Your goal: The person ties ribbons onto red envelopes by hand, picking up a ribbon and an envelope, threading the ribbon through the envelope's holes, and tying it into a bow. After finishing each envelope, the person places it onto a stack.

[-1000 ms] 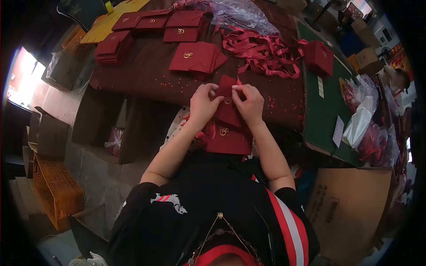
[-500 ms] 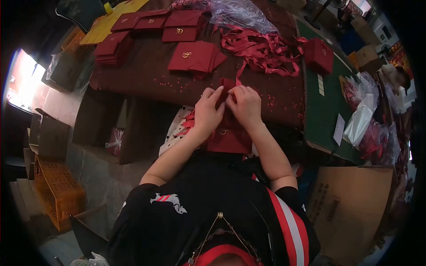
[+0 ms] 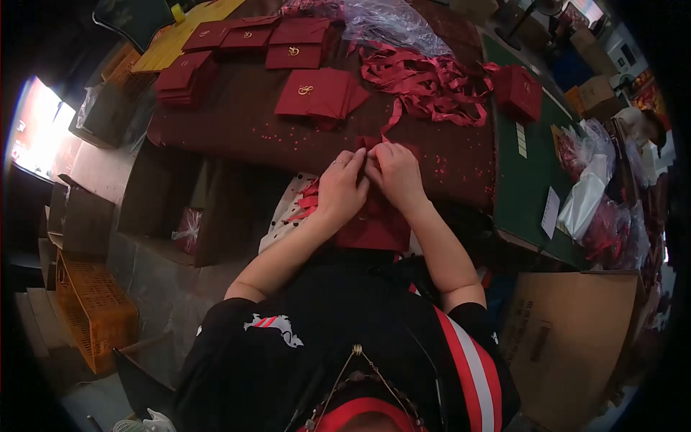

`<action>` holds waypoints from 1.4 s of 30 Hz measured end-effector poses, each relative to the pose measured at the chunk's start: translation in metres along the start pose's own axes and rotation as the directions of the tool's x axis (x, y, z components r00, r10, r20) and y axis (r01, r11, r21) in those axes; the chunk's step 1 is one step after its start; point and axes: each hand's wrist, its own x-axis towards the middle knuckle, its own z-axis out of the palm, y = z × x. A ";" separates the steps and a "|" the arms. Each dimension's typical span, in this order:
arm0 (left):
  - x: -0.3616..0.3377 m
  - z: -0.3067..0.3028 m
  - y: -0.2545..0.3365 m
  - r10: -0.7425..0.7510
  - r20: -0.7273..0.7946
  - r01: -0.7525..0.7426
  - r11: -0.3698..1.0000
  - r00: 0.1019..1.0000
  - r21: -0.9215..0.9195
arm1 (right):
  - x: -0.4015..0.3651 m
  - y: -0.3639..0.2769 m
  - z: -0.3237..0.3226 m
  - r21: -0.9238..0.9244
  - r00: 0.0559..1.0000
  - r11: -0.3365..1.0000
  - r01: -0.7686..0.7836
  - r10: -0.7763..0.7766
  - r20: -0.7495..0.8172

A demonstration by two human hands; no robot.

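Note:
Both hands meet at the table's near edge, over a dark red paper piece (image 3: 369, 140). My left hand (image 3: 343, 183), with a ring, has its fingers closed on the paper's left side. Close beside it, my right hand (image 3: 396, 173) pinches the end of a red ribbon (image 3: 392, 119) against the paper. The ribbon leads up to a tangled heap of ribbons (image 3: 428, 83). Below the hands, a red paper bag (image 3: 371, 229) lies at the lap. Its upper part is hidden by the hands. Stacked red bags (image 3: 313, 93) with gold print lie beyond.
More red bags (image 3: 291, 45) and clear plastic wrap (image 3: 392, 25) lie at the back of the brown-covered table (image 3: 230, 126). A red stack (image 3: 518, 92) stands at the green board (image 3: 533, 180). Cartons (image 3: 568, 338) and an orange crate (image 3: 97, 309) flank the body.
My left hand has turned slightly, its fingers nearer my right hand. The right fingers have curled in closer over the paper, and the ribbon's lower end has shifted a little.

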 end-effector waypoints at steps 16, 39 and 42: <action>0.039 0.008 -0.041 -0.017 0.139 0.028 0.997 0.990 -0.076 | -0.014 0.038 0.002 0.480 0.870 0.726 -0.493 0.409 0.275; 0.020 -0.037 -0.019 0.244 -0.003 -0.235 0.937 0.970 0.260 | 0.001 0.058 -0.001 0.595 0.843 0.643 -0.483 0.526 0.116; 0.008 -0.017 -0.015 0.232 0.249 -0.295 0.920 0.940 0.258 | 0.034 0.076 -0.009 0.211 0.853 0.832 -0.513 0.522 0.016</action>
